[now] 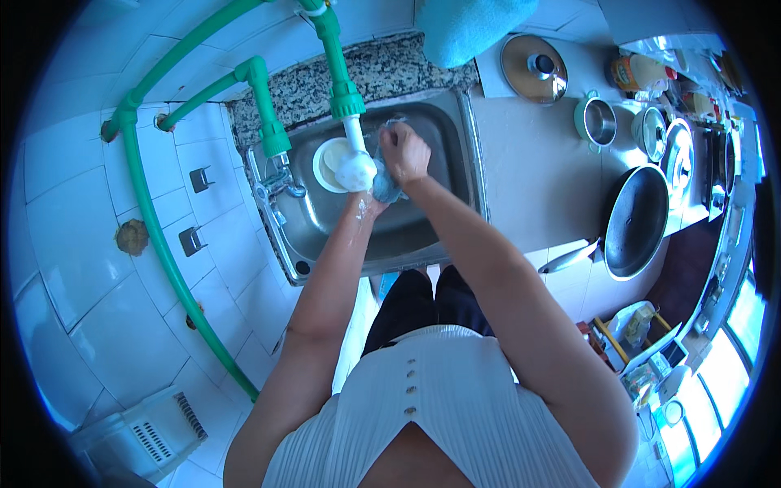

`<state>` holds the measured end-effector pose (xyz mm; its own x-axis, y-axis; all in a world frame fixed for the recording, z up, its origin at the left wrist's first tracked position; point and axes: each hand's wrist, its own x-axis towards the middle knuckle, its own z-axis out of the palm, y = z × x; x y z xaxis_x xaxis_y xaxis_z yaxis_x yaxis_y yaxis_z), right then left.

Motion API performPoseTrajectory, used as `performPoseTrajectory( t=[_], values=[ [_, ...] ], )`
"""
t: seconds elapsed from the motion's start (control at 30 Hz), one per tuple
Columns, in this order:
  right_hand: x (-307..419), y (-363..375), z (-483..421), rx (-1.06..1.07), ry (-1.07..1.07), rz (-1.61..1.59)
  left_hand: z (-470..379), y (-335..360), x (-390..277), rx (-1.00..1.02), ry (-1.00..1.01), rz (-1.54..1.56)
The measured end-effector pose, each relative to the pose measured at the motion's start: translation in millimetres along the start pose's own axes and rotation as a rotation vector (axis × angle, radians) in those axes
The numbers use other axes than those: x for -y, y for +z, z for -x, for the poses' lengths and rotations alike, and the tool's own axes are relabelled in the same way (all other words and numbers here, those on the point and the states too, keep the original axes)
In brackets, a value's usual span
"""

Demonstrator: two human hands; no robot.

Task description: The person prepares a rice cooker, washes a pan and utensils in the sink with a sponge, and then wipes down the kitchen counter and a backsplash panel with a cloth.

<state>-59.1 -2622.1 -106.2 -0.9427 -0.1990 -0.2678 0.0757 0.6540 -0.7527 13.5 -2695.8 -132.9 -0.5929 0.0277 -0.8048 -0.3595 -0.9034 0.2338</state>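
Over the steel sink [421, 235], my right hand [407, 152] is curled into a fist around a wet blue-grey cloth [385, 185]. Part of the cloth hangs out below the fist, towards my left wrist. My left hand [370, 199] shows only at the wrist, with white suds on the forearm. Its fingers are hidden behind the rounded white nozzle [356, 172] and the cloth, so I cannot tell what they grip. Left of the nozzle, a pale bowl [321, 168] sits in the sink with a smaller pale piece inside it.
A green pipe [332, 67] carries the nozzle down over the sink. A metal tap [282, 184] stands at the left rim. On the counter [531, 177] to the right are a glass lid [534, 68], a small pot [596, 122] and a frying pan [636, 222]. A blue towel [473, 30] hangs above.
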Motion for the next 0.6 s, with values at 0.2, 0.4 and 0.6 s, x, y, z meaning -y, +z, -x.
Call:
performPoseTrajectory(
  t=[0.2, 0.4, 0.6],
  values=[
    [34, 30, 75, 0.124, -0.653, 0.012, -23, -119, -14, 0.655, 0.237, 0.255],
    [-40, -8, -12, -0.056, -0.026, 0.042, 19, -6, -1, -0.103, 0.185, -0.062],
    [-56, -32, 23, 0.296, 0.132, -0.784, 30, -30, -17, -0.079, 0.052, -0.122]
  ],
)
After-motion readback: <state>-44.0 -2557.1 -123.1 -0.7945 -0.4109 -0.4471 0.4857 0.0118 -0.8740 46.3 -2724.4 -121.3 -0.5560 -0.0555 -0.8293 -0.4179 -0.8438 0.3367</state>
